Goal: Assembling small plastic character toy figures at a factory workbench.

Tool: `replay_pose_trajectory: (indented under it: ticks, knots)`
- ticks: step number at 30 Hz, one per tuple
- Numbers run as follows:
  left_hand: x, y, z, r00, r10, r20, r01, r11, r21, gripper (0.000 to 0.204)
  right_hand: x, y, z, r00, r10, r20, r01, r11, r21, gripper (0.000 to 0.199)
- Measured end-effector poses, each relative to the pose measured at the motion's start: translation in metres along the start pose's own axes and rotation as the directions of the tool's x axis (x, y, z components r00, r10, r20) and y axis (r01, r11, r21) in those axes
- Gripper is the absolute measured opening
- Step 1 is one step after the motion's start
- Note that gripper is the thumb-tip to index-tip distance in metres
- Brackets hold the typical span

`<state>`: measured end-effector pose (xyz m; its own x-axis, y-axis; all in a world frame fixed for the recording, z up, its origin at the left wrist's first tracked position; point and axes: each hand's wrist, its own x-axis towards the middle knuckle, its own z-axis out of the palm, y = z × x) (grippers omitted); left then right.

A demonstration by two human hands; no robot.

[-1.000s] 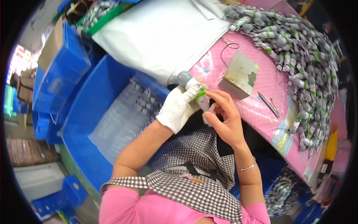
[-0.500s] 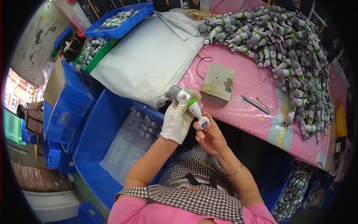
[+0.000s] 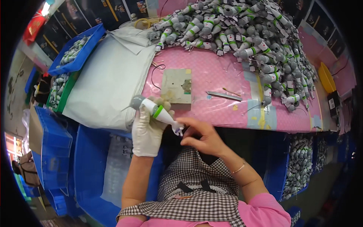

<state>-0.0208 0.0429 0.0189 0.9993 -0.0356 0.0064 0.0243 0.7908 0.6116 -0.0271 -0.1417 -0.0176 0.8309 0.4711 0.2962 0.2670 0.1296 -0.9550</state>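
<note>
My left hand (image 3: 146, 132), in a white glove, is closed round a toy arm (image 3: 158, 113). The part is white with a green band, a grey ball at its upper left end and a small white toy hand at its lower right end. A thin wire sticks out from the grey ball. My bare right hand (image 3: 204, 137) is just right of the small toy hand, thumb and fingers apart. Its fingertips come close to the part; I cannot tell whether they touch it. A grey metal block (image 3: 176, 87) sits on the pink table beyond my hands.
A big heap of similar toy arms (image 3: 242, 30) covers the far right of the pink table (image 3: 219, 113). Tweezers (image 3: 224, 96) and a cotton swab lie right of the block. White sheets (image 3: 106, 75) are stacked at left. Blue bins (image 3: 89, 162) stand below.
My right fingers have come off the toy hand end and spread apart. The view has turned, so the table appears more level. My left hand still holds the toy arm.
</note>
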Motion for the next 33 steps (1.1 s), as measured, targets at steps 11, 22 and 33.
replay_pose_trajectory:
  ticks: [11, 22, 33]
  knots:
    - [0.059, -0.039, 0.007, 0.936, 0.319, -0.146, -0.316, 0.948, 0.044, 0.04, 0.042, 0.019, -0.156, 0.878, -0.231, -0.42, -0.362, 0.252, -0.897, 0.014]
    - [0.058, -0.058, -0.009, 0.894, 0.375, -0.243, -0.367, 0.927, 0.082, 0.044, 0.088, 0.0, 0.008, 0.824, -0.378, -0.421, 0.154, 0.866, -0.476, 0.011]
    - [0.054, -0.058, -0.001, 0.875, 0.393, -0.281, -0.37, 0.919, 0.135, 0.042, 0.085, 0.009, 0.015, 0.807, -0.441, -0.392, 0.207, 0.834, -0.512, 0.013]
